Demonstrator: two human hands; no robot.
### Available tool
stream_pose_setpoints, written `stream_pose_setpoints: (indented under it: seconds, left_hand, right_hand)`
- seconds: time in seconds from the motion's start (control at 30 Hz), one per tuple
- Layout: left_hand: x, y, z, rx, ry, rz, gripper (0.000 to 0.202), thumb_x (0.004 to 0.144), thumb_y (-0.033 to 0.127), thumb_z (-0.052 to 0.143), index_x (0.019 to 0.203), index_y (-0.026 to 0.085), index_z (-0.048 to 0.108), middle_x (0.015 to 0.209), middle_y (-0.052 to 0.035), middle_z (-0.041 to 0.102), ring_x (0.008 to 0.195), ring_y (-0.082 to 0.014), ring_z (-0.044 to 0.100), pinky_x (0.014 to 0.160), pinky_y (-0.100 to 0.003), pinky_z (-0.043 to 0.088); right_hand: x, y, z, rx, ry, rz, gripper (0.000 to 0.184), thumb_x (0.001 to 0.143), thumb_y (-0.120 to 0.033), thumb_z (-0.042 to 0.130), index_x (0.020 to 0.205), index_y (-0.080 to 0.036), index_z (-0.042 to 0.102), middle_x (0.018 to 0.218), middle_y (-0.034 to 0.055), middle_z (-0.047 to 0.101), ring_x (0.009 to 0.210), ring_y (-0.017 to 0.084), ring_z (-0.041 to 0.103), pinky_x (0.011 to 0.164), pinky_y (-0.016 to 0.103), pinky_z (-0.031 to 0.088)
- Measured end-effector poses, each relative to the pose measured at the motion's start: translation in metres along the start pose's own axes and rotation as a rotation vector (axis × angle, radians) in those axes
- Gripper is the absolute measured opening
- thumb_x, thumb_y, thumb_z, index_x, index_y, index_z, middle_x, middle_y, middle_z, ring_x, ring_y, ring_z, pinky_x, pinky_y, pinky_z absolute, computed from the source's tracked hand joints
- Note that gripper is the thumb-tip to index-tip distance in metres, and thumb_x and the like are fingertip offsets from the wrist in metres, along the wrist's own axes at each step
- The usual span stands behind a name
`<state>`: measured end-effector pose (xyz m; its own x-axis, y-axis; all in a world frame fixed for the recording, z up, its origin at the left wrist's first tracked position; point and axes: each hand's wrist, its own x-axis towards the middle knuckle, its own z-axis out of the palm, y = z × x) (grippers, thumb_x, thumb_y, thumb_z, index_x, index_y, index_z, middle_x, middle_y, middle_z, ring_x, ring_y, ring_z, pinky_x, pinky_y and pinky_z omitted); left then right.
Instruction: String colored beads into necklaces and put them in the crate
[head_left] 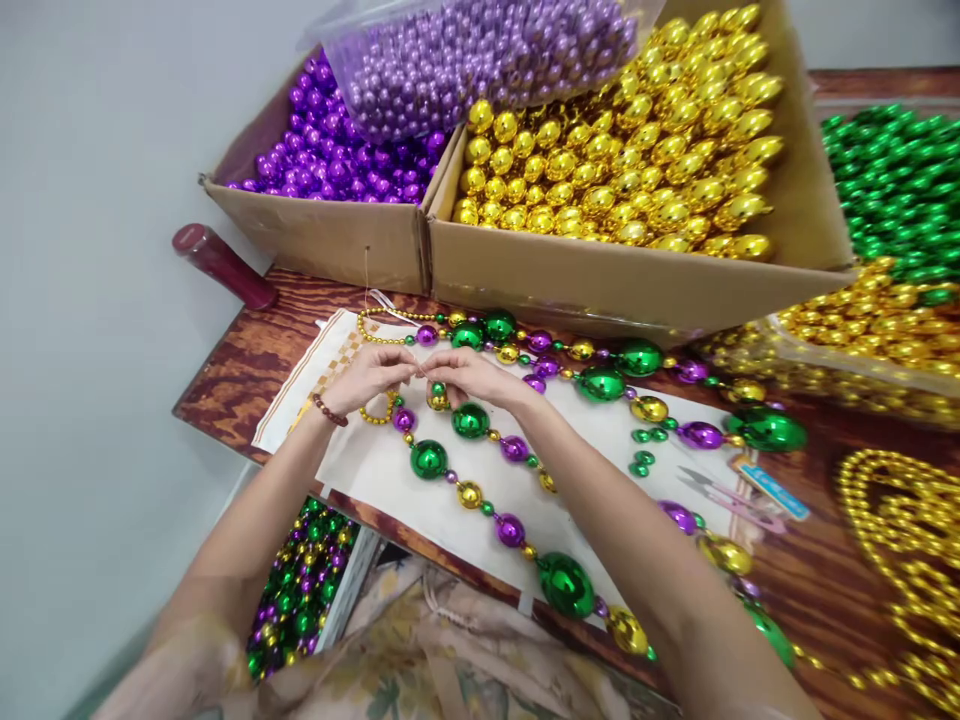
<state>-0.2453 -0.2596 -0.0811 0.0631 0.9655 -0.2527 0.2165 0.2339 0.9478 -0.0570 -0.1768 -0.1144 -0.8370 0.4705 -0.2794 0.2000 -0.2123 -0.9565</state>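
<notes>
Both hands meet above a white cloth (390,490), fingertips almost touching. My left hand (373,376), with a brown bead bracelet at the wrist, pinches a thin string (421,369). From the other side my right hand (474,377) pinches the same string. Below them hangs or lies a bead necklace (429,459) of green, purple and gold beads, running down toward the table's front edge. A second strand (601,384) of large beads stretches along the back of the cloth. Small gold beads (375,410) curve beside my left fingers.
Cardboard boxes (637,275) of purple and gold beads stand behind, a bag of lilac beads (487,65) on top. Scissors (731,497), a blue packet (772,490) and loose green beads (643,463) lie right. A dark red bottle (225,266) stands left; gold chains (900,530) lie far right.
</notes>
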Motion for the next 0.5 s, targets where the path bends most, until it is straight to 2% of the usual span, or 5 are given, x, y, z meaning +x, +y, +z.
stream_pose_setpoints:
  seconds: [0.1, 0.2, 0.37, 0.5]
  left_hand:
    - [0.0, -0.002, 0.001, 0.149, 0.08, 0.142, 0.018, 0.076, 0.031, 0.066, 0.075, 0.013, 0.072, 0.063, -0.0006, 0.062, 0.056, -0.0091, 0.049, 0.055, -0.021, 0.038]
    - [0.0, -0.006, 0.005, 0.211, 0.134, 0.189, 0.019, 0.079, 0.031, 0.063, 0.076, 0.014, 0.073, 0.069, -0.003, 0.067, 0.061, -0.0117, 0.055, 0.059, -0.023, 0.042]
    - [0.0, -0.009, 0.008, 0.228, 0.188, 0.121, 0.021, 0.077, 0.033, 0.064, 0.074, 0.014, 0.071, 0.063, -0.0017, 0.063, 0.055, -0.0108, 0.052, 0.054, -0.022, 0.04]
    - [0.003, -0.011, 0.007, 0.09, 0.064, -0.053, 0.028, 0.073, 0.039, 0.07, 0.061, 0.013, 0.065, 0.051, 0.0007, 0.055, 0.047, -0.0079, 0.045, 0.046, -0.02, 0.032]
  right_hand:
    - [0.002, -0.005, -0.003, 0.054, -0.096, 0.041, 0.017, 0.083, -0.023, 0.065, 0.097, -0.015, 0.07, 0.068, -0.0008, 0.072, 0.04, 0.006, 0.055, 0.039, 0.016, 0.039]
    - [0.005, -0.007, -0.003, 0.02, -0.122, 0.06, 0.017, 0.082, -0.026, 0.066, 0.092, -0.014, 0.071, 0.066, -0.0002, 0.072, 0.037, 0.005, 0.052, 0.038, 0.016, 0.037]
    - [0.009, 0.001, -0.002, -0.203, 0.126, -0.051, 0.017, 0.081, -0.031, 0.062, 0.078, -0.015, 0.067, 0.06, -0.0016, 0.064, 0.045, 0.01, 0.057, 0.043, 0.019, 0.035]
    - [0.0, 0.0, 0.002, -0.345, 0.289, -0.158, 0.011, 0.081, -0.022, 0.06, 0.074, -0.017, 0.065, 0.078, 0.0012, 0.066, 0.065, 0.012, 0.059, 0.059, 0.023, 0.037]
